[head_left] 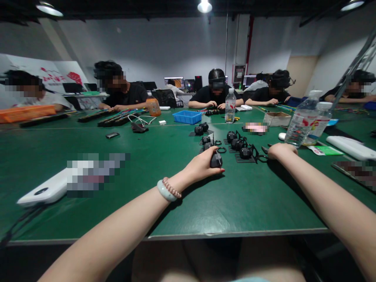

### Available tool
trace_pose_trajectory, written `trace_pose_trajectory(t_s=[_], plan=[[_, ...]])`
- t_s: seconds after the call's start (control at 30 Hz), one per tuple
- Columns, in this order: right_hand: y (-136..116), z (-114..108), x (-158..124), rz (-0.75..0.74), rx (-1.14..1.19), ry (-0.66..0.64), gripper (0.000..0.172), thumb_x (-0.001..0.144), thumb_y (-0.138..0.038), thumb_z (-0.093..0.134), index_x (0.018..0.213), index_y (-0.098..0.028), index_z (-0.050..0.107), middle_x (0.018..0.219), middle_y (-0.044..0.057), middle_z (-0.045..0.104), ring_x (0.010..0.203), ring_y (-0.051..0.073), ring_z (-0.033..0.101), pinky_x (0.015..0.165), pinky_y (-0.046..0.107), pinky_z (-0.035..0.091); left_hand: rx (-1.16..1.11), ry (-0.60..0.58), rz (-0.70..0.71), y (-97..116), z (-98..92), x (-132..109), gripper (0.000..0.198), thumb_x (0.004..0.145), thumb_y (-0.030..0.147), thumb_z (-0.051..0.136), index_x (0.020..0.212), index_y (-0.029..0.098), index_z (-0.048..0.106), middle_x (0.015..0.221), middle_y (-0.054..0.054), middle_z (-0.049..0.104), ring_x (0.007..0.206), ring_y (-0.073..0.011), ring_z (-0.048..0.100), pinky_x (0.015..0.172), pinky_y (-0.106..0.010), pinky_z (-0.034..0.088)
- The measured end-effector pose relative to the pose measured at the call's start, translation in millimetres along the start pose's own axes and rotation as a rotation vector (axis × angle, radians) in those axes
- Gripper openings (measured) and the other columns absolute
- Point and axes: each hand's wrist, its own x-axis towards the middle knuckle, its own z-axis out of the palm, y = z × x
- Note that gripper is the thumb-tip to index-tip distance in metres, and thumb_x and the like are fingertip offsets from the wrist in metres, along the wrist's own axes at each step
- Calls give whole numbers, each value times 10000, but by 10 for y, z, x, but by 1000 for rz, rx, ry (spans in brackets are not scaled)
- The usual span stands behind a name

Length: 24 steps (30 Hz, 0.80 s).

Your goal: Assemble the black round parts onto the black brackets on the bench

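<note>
My left hand point(202, 162) is closed around a black faceted part point(216, 159), thumb and fingers on opposite sides of it, just above the green table point(188, 211). Further right, my right hand point(282, 150) rests low over the table with its fingers curled. Dark narrow tips point(265, 149) poke out on its left side; the rest of that item is hidden by the hand. Between the hands stand similar black round parts on flat grid bases point(246, 153), in a loose group. A black ring point(221, 149) lies just beyond the held part.
Two clear bottles point(302, 121) stand beyond my right hand, near a green-white packet point(324, 150). A blue tray point(187, 116) and a cardboard box point(277, 119) sit farther back. A white device point(55, 184) lies at left. Several people work across the table.
</note>
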Motion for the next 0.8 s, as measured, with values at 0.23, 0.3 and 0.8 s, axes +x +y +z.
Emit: trace_pose_trajectory(t_s=[0.23,0.3,0.8], plan=[[12,6,27,0,-19,-27,356,652,-334,504,941,-134,568,972,175,521,906,357,490,599,512,410,1,-8,3,6,-4,1,677,591,450,581,1164,190,332,1119,-77,479,985,-214,485,819,-317,390],[16,6,31,2,-9,-30,347,647,-341,510,921,-138,573,961,176,525,889,351,500,587,495,415,-4,-5,3,14,-5,4,680,588,443,587,1164,188,331,1124,-79,475,992,-215,481,827,-318,386],[16,-28,-20,42,50,25,390,648,-333,550,988,-142,550,989,177,521,929,321,490,633,448,417,-7,-10,-22,29,-24,46,657,592,436,584,1145,179,337,1106,-89,478,979,-227,485,825,-337,381]])
